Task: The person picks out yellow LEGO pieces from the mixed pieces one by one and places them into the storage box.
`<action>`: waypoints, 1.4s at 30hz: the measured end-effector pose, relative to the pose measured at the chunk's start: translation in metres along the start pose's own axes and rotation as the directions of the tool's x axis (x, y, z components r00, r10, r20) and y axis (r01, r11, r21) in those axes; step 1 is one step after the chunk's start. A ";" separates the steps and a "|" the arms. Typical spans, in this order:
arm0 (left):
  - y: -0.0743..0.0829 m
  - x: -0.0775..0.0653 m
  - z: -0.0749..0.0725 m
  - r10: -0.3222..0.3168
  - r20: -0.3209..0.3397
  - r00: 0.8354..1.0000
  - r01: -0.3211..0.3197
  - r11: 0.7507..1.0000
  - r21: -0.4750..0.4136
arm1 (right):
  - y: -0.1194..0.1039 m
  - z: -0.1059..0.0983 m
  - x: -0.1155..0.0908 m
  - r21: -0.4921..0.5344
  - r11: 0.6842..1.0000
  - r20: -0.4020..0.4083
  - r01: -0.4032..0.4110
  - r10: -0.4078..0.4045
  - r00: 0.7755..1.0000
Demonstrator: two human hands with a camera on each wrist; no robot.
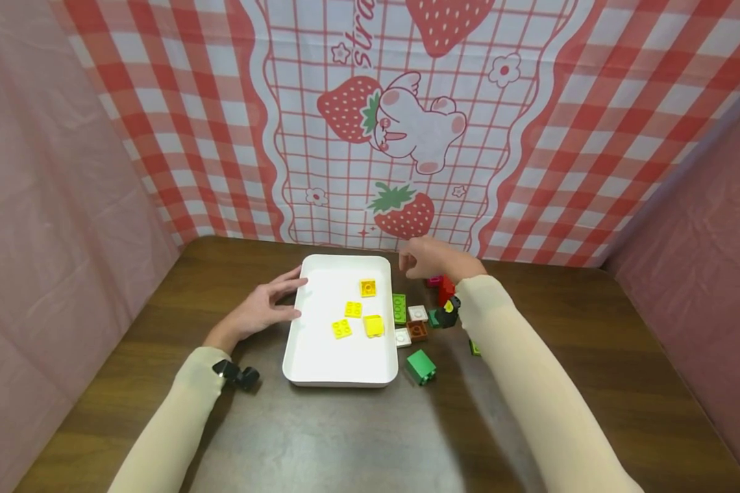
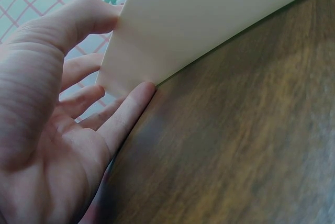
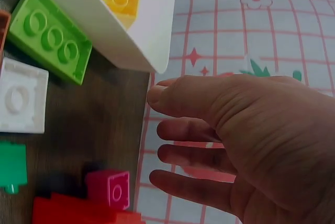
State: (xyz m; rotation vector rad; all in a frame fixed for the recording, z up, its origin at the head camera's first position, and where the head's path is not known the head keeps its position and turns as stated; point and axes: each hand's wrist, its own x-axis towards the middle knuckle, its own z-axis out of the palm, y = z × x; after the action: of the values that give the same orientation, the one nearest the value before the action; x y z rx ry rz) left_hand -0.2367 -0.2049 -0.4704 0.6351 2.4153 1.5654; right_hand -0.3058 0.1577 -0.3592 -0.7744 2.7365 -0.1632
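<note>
A white tray stands on the table with several yellow building bricks in it. At its left side, my left hand touches the wall with fingers spread and fairly straight. Thumb and fingertips meet the tray's edge in the left wrist view. Past the tray's far right corner hovers my right hand, fingers loosely bent, with nothing visible in them. Nearest to it are a light green brick, lying studs down beside the tray, and a magenta brick.
Right of the tray lie white bricks, a brown brick, a red brick and a black piece with a yellow mark. A green brick sits nearer the front. A strawberry-print cloth hangs behind the table.
</note>
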 end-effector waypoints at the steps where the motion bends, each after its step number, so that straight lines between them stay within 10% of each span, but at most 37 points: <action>1: 0.000 0.000 0.000 -0.003 0.000 1.000 0.003 1.000 0.002 | 0.002 0.000 -0.001 0.008 1.000 0.004 -0.005 0.005 1.000; 42: -0.001 0.000 0.000 0.006 0.001 1.000 -0.006 1.000 -0.018 | 0.068 -0.011 -0.036 0.186 0.965 0.022 -0.183 0.182 0.983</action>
State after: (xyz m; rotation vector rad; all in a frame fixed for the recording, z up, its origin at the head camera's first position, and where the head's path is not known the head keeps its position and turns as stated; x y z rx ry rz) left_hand -0.2371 -0.2052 -0.4717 0.6410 2.3978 1.5871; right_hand -0.3139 0.2349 -0.3524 -0.4683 2.7203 -0.3716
